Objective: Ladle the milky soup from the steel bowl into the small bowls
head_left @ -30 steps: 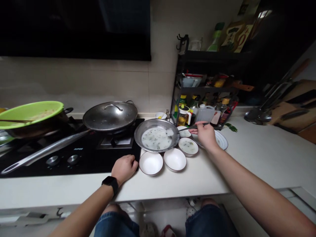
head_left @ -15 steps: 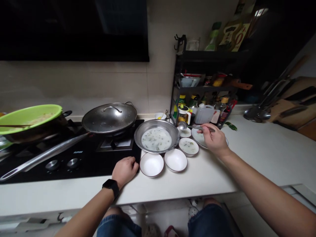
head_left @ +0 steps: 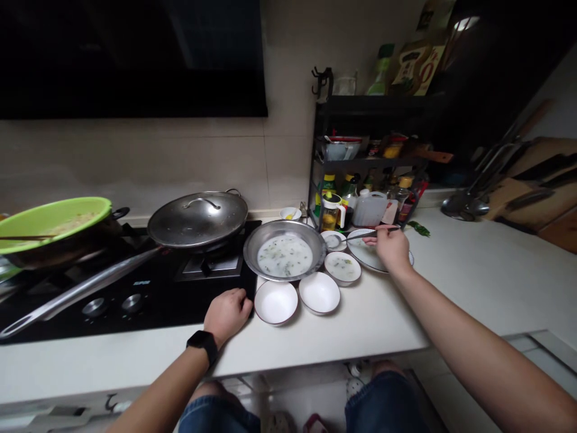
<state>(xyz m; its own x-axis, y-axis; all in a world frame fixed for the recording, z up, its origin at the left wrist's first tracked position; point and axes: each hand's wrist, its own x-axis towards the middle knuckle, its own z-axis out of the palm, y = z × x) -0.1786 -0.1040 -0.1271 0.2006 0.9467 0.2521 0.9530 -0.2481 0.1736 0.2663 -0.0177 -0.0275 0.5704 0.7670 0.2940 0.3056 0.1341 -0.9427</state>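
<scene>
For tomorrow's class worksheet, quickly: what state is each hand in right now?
Left hand: open, holding nothing.
Right hand: closed, holding a metal ladle by its handle.

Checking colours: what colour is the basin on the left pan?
Lime green basin, clearest in the head view.

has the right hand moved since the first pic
Yes, the right hand has shifted to the right, farther from the steel bowl.

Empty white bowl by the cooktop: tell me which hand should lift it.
Left, likely: the left hand sits just beside the white bowl, holding nothing, while the right hand holds a metal ladle farther off.
</scene>
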